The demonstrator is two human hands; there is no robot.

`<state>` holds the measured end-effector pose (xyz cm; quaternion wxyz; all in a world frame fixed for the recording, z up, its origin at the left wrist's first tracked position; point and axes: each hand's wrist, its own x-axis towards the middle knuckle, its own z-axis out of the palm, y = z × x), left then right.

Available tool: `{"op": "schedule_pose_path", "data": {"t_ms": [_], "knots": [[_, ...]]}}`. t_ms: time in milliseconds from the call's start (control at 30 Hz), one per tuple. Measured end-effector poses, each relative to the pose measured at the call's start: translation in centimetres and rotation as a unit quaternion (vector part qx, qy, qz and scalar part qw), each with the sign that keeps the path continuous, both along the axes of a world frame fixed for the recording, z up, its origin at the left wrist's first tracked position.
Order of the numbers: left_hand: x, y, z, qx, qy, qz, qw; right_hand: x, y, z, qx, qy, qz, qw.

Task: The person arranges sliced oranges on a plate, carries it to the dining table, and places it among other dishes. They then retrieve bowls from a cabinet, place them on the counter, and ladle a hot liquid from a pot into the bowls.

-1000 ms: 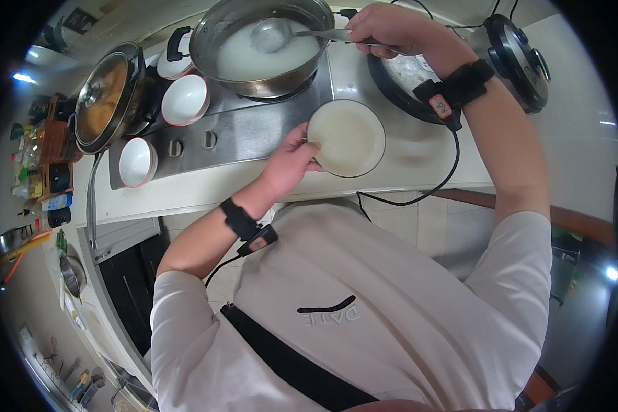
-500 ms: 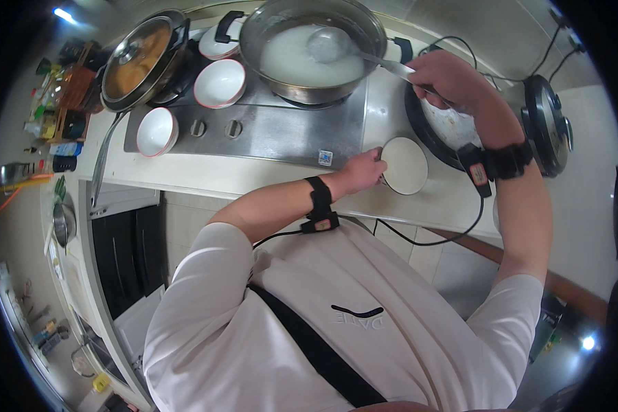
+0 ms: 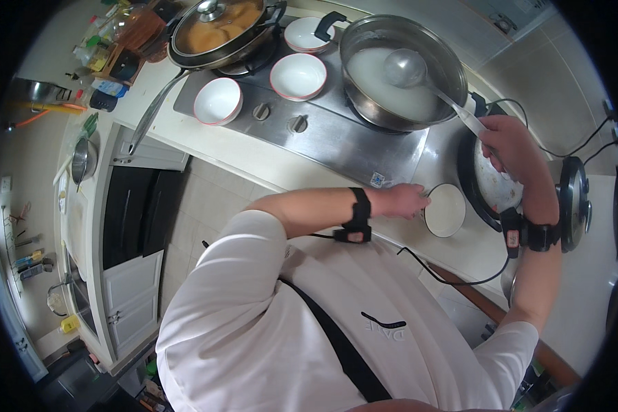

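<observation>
Shiny steel pot [image 3: 419,69], glossy ceramic bowl [image 3: 445,210]

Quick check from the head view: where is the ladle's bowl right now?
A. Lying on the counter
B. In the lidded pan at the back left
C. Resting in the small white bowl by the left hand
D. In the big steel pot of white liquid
D. The ladle has its bowl in the big steel pot of white liquid, its handle held by the right hand; the left hand steadies the small white bowl.
</observation>
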<state>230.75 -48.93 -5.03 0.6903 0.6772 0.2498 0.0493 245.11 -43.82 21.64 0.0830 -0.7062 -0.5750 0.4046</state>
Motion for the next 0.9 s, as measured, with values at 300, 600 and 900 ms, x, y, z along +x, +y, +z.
{"op": "schedule_pose_path", "data": {"t_ms": [300, 600, 900], "knots": [[-23.7, 13.1, 3.8, -0.203, 0.131, 0.448, 0.861, -2.8, 1.3, 2.0, -0.048, -0.046, 0.061, 0.996], [-24.6, 18.9, 0.6, -0.259, -0.031, 0.55, 0.793, -3.1, 4.0, -2.8, 0.197, -0.179, 0.19, 0.945], [-27.0, 19.2, 1.0, -0.188, -0.03, 0.539, 0.82, -1.2, 4.1, -3.5, 0.17, -0.282, 0.192, 0.924]]}}
